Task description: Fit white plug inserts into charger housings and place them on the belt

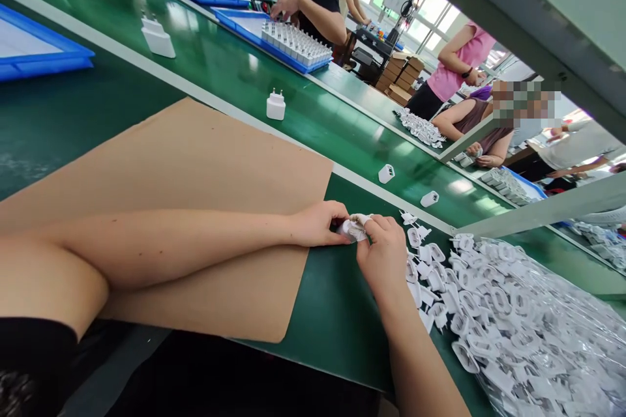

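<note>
My left hand [320, 224] reaches across from the left, thumb and fingers closed round a white charger part [349, 230]. My right hand [385, 251] meets it from the right, fingertips pinched on the same part. The fingers cover much of it, so its exact shape is hidden. Right beside my right hand lie loose white plug covers [424, 264], some with pins showing. A larger heap of these covers [508, 306] spreads over clear plastic at the right. Under my left forearm lies a brown cardboard sheet [235, 163].
Beyond a pale rail, a green conveyor belt [323, 124] carries an upright plug charger [276, 105], another charger [157, 38] and two small white housings [386, 174]. Blue trays [306, 67] of chargers stand across it, where co-workers sit. A slanted metal post [538, 212] crosses at right.
</note>
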The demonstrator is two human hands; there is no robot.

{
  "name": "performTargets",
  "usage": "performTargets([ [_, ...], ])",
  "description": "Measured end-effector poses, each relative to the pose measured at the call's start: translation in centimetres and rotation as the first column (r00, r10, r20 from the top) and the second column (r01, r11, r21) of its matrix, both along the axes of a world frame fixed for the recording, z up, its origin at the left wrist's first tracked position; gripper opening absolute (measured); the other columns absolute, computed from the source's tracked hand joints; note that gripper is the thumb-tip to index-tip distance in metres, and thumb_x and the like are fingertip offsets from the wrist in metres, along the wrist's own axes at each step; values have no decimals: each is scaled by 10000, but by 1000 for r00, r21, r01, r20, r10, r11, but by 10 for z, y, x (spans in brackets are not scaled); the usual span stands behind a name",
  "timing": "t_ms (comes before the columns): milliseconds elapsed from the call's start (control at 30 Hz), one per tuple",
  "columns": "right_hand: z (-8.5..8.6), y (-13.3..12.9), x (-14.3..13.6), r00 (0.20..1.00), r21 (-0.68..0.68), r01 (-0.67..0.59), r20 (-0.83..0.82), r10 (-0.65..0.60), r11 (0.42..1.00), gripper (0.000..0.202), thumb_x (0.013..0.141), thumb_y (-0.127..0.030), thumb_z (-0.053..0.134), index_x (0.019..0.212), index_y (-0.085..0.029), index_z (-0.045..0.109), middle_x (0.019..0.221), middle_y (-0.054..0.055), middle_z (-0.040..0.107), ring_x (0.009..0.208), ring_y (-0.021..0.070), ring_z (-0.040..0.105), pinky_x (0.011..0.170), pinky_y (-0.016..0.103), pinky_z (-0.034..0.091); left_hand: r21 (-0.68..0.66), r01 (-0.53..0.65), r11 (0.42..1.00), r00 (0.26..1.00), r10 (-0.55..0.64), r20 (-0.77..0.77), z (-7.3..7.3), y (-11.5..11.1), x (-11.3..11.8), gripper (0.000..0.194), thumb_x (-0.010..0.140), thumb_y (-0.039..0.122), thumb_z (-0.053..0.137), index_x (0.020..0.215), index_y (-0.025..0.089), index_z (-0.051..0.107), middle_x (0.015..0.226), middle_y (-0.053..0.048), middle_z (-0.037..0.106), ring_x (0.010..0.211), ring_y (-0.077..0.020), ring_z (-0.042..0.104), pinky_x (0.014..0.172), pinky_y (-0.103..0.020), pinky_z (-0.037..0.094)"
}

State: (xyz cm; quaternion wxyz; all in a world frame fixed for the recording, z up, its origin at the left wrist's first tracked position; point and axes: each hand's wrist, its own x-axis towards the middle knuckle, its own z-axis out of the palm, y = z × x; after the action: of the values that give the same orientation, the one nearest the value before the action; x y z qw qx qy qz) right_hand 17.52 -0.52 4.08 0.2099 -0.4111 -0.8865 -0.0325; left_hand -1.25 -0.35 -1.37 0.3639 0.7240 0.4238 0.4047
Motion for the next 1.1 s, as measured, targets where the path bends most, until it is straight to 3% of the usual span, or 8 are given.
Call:
performTargets([
  [233,-12,5,15,922,-289,4,-370,-115,957,261,898,-277,589,1134,-231,692,1098,89,716,988,260,616,918,416,465,-87,-3,996,999,-1,-36,5,2,2,299,773,442,762,912,189,685,900,-26,672,789,-178,614,709,-283,483],
  [400,-23,43,56,903,-181,239,-319,-287,954,467,926,-369,545,1357,-200,613,1451,193,552,1336,372,484,1105,579,341,-40,-176,984,977,169,-131,18,59,-17,371,767,418,755,1055,190,702,951,-24,731,827,-195,659,745,-284,515],
  [633,-44,69,76,900,-158,428,-18,-436,890,438,834,-155,556,1256,-180,671,1356,212,605,1296,414,526,1089,638,338,21,-604,796,744,574,-342,26,171,-58,359,750,272,730,1091,178,669,1074,-98,733,1010,-296,675,902,-367,520],
  [733,-41,66,74,916,-127,395,-30,-401,910,441,767,-74,541,1174,-151,691,1165,173,636,1087,338,622,984,511,472,33,-690,723,661,647,-380,26,182,-60,505,717,263,750,1196,153,634,1217,-169,686,1174,-372,617,1006,-447,483],
  [833,-38,64,73,909,-149,389,-101,-405,909,486,707,-21,526,1131,-158,720,1057,124,601,983,288,627,904,442,525,235,-723,649,561,751,-348,26,176,-49,801,731,249,724,1470,122,441,1579,-220,387,1478,-417,312,1201,-531,269],
  [933,-35,63,72,901,-184,334,-226,-370,925,456,716,-35,514,1080,-168,754,1110,131,574,1002,272,627,935,446,528,489,-402,774,673,612,-416,27,174,-36,870,779,156,628,1587,171,306,1701,-122,191,1555,-340,153,1262,-479,138],
  [1000,-31,62,70,879,-206,263,-351,-322,942,357,773,-110,532,1040,-155,764,1191,159,577,1064,283,623,1003,478,503,387,-164,907,732,375,-569,30,180,-30,840,752,108,621,1554,211,391,1674,-91,292,1527,-313,246,1246,-423,206],
  [1100,-21,59,65,727,-335,155,-599,-336,930,295,849,-290,571,1058,-183,751,1179,136,652,1102,284,631,1046,512,483,169,-131,977,728,210,-653,36,191,-29,627,738,144,663,1357,224,601,1479,-105,540,1314,-307,542,1094,-352,421],
])
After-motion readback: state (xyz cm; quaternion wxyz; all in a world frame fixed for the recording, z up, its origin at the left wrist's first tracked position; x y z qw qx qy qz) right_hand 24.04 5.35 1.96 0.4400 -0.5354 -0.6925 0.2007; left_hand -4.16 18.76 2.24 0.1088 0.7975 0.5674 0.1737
